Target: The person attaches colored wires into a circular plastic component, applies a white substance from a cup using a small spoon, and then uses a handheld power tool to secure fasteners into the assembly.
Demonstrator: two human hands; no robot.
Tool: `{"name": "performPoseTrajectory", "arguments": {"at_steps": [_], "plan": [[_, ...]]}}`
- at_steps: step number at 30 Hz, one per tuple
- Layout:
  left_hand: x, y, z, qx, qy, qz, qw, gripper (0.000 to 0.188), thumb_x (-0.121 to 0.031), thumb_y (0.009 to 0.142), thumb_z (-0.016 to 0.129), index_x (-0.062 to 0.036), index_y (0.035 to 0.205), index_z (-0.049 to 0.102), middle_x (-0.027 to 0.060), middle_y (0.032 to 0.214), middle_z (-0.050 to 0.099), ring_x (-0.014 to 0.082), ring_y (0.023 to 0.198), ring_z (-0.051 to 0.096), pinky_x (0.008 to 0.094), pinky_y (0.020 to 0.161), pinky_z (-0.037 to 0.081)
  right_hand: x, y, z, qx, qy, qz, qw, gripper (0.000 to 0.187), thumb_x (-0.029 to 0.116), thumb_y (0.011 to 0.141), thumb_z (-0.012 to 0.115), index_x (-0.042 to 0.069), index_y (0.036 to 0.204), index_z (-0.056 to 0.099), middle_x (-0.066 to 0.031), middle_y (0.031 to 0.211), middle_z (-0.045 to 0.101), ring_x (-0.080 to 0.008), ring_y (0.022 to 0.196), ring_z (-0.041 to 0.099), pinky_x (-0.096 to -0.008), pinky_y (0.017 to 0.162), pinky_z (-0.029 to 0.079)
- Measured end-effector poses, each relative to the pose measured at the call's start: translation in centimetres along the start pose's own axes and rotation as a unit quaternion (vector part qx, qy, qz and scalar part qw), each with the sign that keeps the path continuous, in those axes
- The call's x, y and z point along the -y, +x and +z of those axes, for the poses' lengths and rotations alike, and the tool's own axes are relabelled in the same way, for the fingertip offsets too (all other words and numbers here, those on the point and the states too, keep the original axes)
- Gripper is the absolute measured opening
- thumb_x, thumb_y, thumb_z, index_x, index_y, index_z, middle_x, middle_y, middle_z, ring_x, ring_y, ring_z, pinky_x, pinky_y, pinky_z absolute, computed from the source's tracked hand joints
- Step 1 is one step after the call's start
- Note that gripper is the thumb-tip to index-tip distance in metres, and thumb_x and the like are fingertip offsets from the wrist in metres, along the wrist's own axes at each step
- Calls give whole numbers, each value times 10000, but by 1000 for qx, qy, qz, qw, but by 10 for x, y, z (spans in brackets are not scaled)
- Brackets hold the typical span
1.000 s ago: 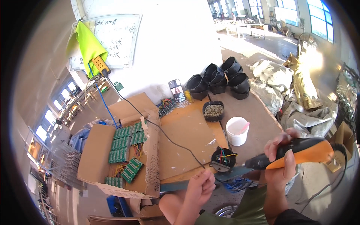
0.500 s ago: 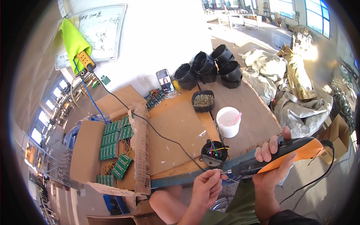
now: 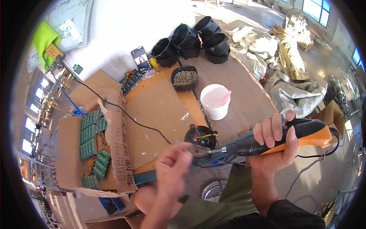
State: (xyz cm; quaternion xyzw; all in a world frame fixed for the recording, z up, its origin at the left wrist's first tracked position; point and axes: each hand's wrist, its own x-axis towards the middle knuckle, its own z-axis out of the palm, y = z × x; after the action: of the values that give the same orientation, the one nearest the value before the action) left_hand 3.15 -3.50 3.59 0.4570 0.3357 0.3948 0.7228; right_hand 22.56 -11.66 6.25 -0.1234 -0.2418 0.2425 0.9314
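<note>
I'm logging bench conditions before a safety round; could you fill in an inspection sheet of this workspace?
Surface: wooden table, partly covered by a cardboard sheet.
Things in work: power driver, its bit at the front of a black housing with coloured wires; contact unclear.
Clutter: white tub, black cups, phone, bowl of small pieces, open box of green boards.
Hands: right hand grips the driver; left hand, blurred, near the housing, its hold unclear.
Cables: black cable passes over the cardboard sheet; cord trails from the driver.
Surroundings: grey sacks to the right, windows beyond.
</note>
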Motion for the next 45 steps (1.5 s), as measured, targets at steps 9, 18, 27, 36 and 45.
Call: {"name": "performPoseTrajectory", "arguments": {"at_steps": [9, 18, 27, 36, 45], "plan": [[-10, 66, -51, 185, 576, 165, 779, 762, -482, 586, 897, -133, 1207, 627, 21, 581, 520, 179, 525, 546, 312, 518, 420, -38, 3, -18, 134, -145, 125, 972, 401, 41, 821, 691, 76, 1121, 428, -93, 723, 563, -181, 600, 572, -336, 602, 489], [-4, 83, -53, 250, 688, 199, 652, 992, -693, 526, 804, -183, 1337, 549, 108, 578, 592, 336, 568, 623, 406, 534, 467, -59, -9, -32, 230, -325, 163, 903, 377, 16, 843, 646, 64, 1114, 388, -89, 711, 522, -185, 567, 529, -338, 574, 479], [11, 89, -58, 258, 674, 216, 658, 901, -685, 586, 781, -167, 1292, 571, 104, 575, 585, 327, 567, 621, 407, 522, 461, -71, -13, -33, 196, -281, 188, 921, 351, -76, 798, 673, 48, 1078, 500, -47, 780, 622, -96, 713, 594, -253, 671, 475], [29, 86, -64, 229, 643, 243, 689, 773, -616, 604, 810, -164, 1201, 616, 95, 605, 606, 316, 583, 626, 401, 522, 464, -61, -6, -21, 293, -421, 194, 836, 330, -96, 827, 610, 76, 1052, 442, -82, 793, 569, -173, 702, 589, -308, 648, 494], [32, 86, -63, 216, 622, 257, 707, 733, -569, 618, 831, -153, 1186, 627, 76, 683, 667, 302, 615, 650, 381, 538, 486, -67, -12, -22, 204, -450, 194, 848, 334, -23, 722, 716, 68, 1016, 587, -16, 716, 647, -110, 663, 642, -267, 666, 524]]}}
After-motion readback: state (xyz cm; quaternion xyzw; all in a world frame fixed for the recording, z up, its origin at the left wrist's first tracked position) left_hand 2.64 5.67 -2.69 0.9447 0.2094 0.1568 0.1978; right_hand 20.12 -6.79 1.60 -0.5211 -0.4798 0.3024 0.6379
